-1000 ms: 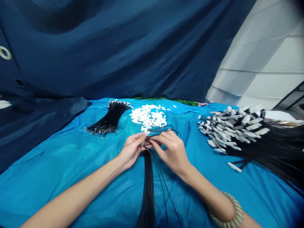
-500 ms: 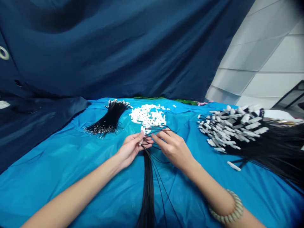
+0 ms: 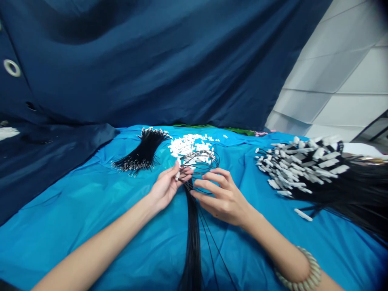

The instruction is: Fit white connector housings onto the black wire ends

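In the middle, my left hand pinches a small white plastic connector between thumb and fingers. Thin black wires come off the connector and curl in loops to the right, over a pile of loose white pieces. My right hand is beside those loops, its fingers bent and spread apart; the thumb is mostly hidden. A long bundle of straight black wires runs from below my hands toward the front edge of the view.
Black wires with bare-looking ends lie bunched at the back left. To the right rests a large heap of black wires with white ends, one white-ended wire apart from it. Blue cloth covers the surface; a dark curtain hangs behind.
My right hand's fingers have spread apart, and the wires beside it have sprung up into wider loops. The left hand keeps its pinch on the connector. The view has shifted slightly.
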Demonstrator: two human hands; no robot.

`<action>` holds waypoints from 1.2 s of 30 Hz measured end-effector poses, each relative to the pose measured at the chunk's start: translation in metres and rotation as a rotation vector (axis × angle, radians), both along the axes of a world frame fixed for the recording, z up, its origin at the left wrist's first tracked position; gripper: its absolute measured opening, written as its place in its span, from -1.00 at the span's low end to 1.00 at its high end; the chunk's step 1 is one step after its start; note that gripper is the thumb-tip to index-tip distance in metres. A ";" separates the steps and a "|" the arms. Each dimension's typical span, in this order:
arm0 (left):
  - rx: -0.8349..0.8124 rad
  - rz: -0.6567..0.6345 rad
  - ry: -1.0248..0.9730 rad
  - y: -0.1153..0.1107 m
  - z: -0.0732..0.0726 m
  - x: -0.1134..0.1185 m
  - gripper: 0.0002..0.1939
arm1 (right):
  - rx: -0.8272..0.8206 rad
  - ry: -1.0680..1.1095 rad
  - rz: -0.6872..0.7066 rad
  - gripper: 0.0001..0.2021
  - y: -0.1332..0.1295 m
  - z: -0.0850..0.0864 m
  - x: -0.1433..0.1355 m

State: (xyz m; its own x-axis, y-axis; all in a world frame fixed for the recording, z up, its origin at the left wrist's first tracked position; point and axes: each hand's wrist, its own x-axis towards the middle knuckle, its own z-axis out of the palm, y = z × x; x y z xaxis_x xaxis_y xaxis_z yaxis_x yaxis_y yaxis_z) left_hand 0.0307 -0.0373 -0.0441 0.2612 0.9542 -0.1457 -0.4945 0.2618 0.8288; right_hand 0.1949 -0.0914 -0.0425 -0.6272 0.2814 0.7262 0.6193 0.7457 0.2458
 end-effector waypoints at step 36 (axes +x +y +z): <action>0.132 -0.104 0.101 -0.009 0.002 0.002 -0.76 | -0.404 0.650 -0.167 -0.89 -0.008 0.015 -0.006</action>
State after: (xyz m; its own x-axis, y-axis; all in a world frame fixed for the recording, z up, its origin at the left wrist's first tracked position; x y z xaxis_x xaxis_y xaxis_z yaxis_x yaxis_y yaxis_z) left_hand 0.0324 -0.0467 -0.0424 0.3500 0.9354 -0.0514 -0.3826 0.1928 0.9036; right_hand 0.1885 -0.0990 -0.0275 -0.0372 0.6550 0.7547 0.6575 0.5848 -0.4751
